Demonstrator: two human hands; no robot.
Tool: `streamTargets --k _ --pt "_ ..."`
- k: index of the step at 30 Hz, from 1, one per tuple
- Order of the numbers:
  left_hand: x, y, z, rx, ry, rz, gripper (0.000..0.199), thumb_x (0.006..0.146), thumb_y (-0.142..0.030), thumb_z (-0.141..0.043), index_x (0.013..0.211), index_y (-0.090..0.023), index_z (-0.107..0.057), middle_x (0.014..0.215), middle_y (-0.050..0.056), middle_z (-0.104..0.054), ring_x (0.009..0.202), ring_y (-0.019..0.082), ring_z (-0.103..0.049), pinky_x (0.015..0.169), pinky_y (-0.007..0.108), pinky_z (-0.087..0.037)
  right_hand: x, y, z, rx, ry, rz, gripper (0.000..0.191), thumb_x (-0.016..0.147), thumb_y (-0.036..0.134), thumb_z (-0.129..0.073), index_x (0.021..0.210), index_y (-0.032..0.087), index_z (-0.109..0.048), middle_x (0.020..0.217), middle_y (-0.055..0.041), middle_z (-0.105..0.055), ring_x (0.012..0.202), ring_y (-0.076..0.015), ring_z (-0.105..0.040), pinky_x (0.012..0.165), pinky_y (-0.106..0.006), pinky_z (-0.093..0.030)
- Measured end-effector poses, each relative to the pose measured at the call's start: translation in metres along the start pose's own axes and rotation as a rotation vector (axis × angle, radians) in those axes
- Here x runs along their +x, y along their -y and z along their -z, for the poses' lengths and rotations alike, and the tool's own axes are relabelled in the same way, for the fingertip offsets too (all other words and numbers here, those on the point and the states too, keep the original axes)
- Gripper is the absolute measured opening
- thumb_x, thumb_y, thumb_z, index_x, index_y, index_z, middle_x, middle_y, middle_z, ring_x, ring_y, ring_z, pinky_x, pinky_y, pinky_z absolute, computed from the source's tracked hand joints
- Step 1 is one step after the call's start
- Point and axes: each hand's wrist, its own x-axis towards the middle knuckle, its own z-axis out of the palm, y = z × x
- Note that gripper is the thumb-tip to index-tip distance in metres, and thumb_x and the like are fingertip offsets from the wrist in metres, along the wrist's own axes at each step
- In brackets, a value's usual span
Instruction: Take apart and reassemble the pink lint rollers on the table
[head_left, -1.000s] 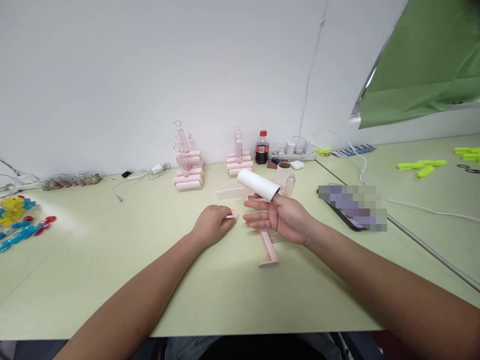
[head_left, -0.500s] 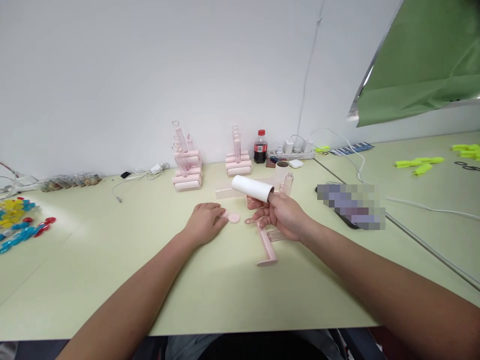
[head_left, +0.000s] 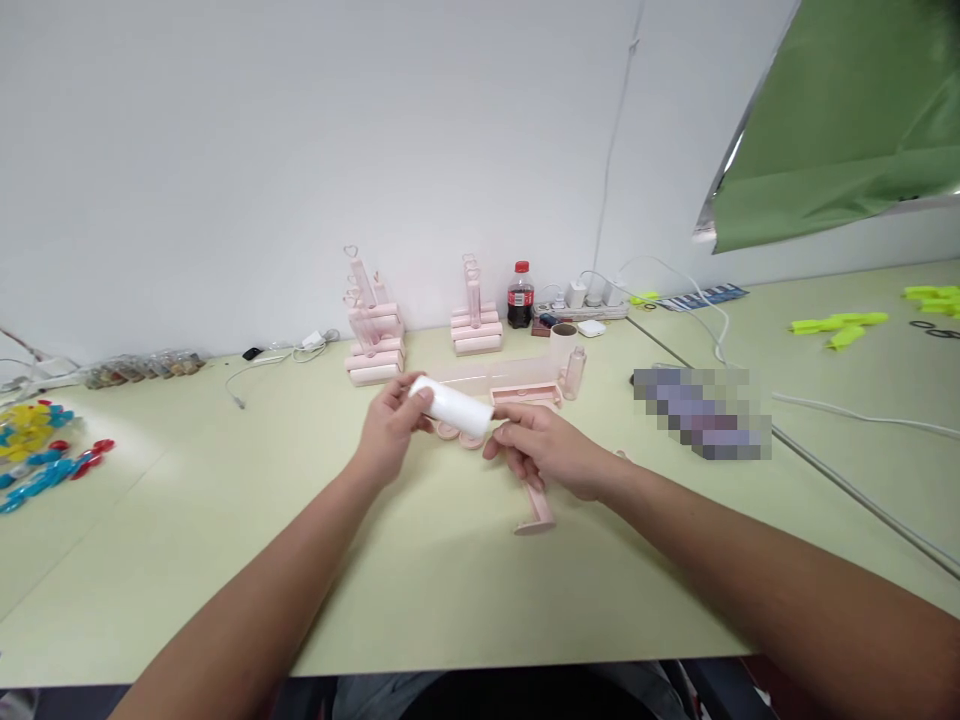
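A white paper roll (head_left: 454, 407) is held tilted above the table between both hands. My left hand (head_left: 390, 425) is closed round its left end, thumb on top. At its right end, my right hand (head_left: 551, 445) touches the rim with the index finger, the thumb just below. Two small round pink caps (head_left: 471, 440) lie on the table under the roll. Below my right hand lies a pink plastic bracket (head_left: 535, 515), partly covered by the fingers. Behind it are a pink tray-like part (head_left: 525, 395), a clear pinkish cover (head_left: 480, 375) and a small clear bottle (head_left: 574, 375).
Pink assembled dispensers (head_left: 375, 360) and more pink units (head_left: 478, 335) stand by the wall, beside a cola bottle (head_left: 520, 297). A power strip (head_left: 585, 310) with white cables lies behind. A phone-like blurred object (head_left: 697, 415) lies right; colourful pieces (head_left: 45, 460) lie far left.
My left hand has lifted off the pink caps and taken hold of the roll's left end. The roll has moved left and down, and my right hand has shifted to its right end.
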Motion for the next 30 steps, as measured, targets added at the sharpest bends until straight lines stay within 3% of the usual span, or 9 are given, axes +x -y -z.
streamTargets --k 2,5,8,14,19,22,24,27,30 --pt "0.016 -0.01 0.015 0.123 -0.166 -0.071 0.056 0.066 -0.039 -0.074 0.112 -0.018 -0.05 0.086 0.001 -0.061 0.067 0.013 -0.059 0.058 0.026 -0.049 0.002 0.003 0.007 -0.101 -0.099 0.082 0.029 0.084 0.024 -0.054 0.112 0.02 -0.059 0.083 -0.0022 -0.068 0.05 -0.0098 -0.055 0.044 -0.022 -0.04" --pt "0.041 -0.017 0.036 0.421 -0.314 -0.124 0.06 0.066 -0.035 -0.072 0.117 -0.02 -0.045 0.093 0.002 -0.063 0.074 0.015 -0.06 0.06 0.025 -0.046 0.007 0.002 0.019 -0.429 -0.226 0.211 0.014 0.083 0.023 -0.053 0.092 0.019 -0.063 0.08 -0.0017 -0.065 0.063 -0.0138 -0.061 0.054 -0.024 -0.041" --pt "0.059 -0.012 0.043 0.667 -0.296 -0.126 0.06 0.07 -0.038 -0.07 0.122 -0.022 -0.044 0.103 0.005 -0.064 0.082 0.018 -0.062 0.066 0.028 -0.047 0.012 -0.005 0.024 -0.775 -0.253 0.299 0.013 0.084 0.022 -0.05 0.077 0.019 -0.061 0.077 -0.0021 -0.065 0.07 -0.0177 -0.059 0.06 -0.028 -0.039" --pt "0.08 0.005 0.031 0.93 -0.198 -0.067 0.058 0.075 -0.042 -0.067 0.125 -0.023 -0.046 0.117 0.008 -0.064 0.091 0.022 -0.063 0.08 0.035 -0.048 0.007 -0.009 0.014 -1.044 0.014 0.551 0.019 0.088 0.022 -0.052 0.099 0.018 -0.066 0.099 -0.0086 -0.069 0.102 -0.0263 -0.053 0.087 -0.038 -0.039" --pt "0.076 0.007 0.025 1.047 -0.209 -0.089 0.061 0.08 -0.045 -0.061 0.132 -0.021 -0.042 0.129 0.013 -0.059 0.105 0.028 -0.061 0.089 0.042 -0.046 0.004 -0.002 0.015 -1.097 -0.048 0.444 0.021 0.088 0.018 -0.047 0.1 0.016 -0.064 0.104 -0.011 -0.069 0.098 -0.0257 -0.057 0.081 -0.035 -0.04" --pt "0.048 0.006 0.014 1.191 -0.31 -0.298 0.048 0.087 -0.04 -0.052 0.13 -0.018 -0.047 0.134 0.016 -0.053 0.124 0.033 -0.049 0.1 0.05 -0.038 0.002 0.006 0.029 -1.098 -0.138 0.305 0.024 0.083 0.014 -0.046 0.101 0.017 -0.062 0.106 -0.01 -0.068 0.095 -0.0244 -0.059 0.071 -0.031 -0.039" --pt "0.02 0.006 0.004 1.243 -0.059 -0.468 0.033 0.092 -0.033 -0.043 0.119 -0.02 -0.057 0.13 0.012 -0.057 0.122 0.028 -0.051 0.1 0.045 -0.038 -0.001 0.011 0.039 -1.134 -0.085 0.227 0.024 0.079 0.013 -0.048 0.098 0.018 -0.062 0.104 -0.0093 -0.069 0.091 -0.0236 -0.06 0.066 -0.029 -0.037" --pt "-0.019 0.008 -0.011 1.34 0.451 -0.478 0.031 0.094 -0.028 -0.039 0.116 -0.025 -0.062 0.129 0.007 -0.06 0.118 0.026 -0.053 0.096 0.044 -0.039 -0.003 0.014 0.051 -1.179 0.067 0.094 0.025 0.072 0.015 -0.054 0.095 0.019 -0.063 0.101 -0.0091 -0.069 0.085 -0.0234 -0.061 0.062 -0.028 -0.037" --pt "-0.039 0.012 -0.019 1.419 0.573 -0.47 0.033 0.097 -0.032 -0.037 0.12 -0.027 -0.059 0.127 0.006 -0.061 0.112 0.026 -0.053 0.092 0.044 -0.039 -0.003 0.012 0.056 -1.195 0.174 -0.066 0.026 0.067 0.016 -0.058 0.093 0.02 -0.063 0.092 -0.0068 -0.068 0.075 -0.0222 -0.061 0.057 -0.028 -0.035"
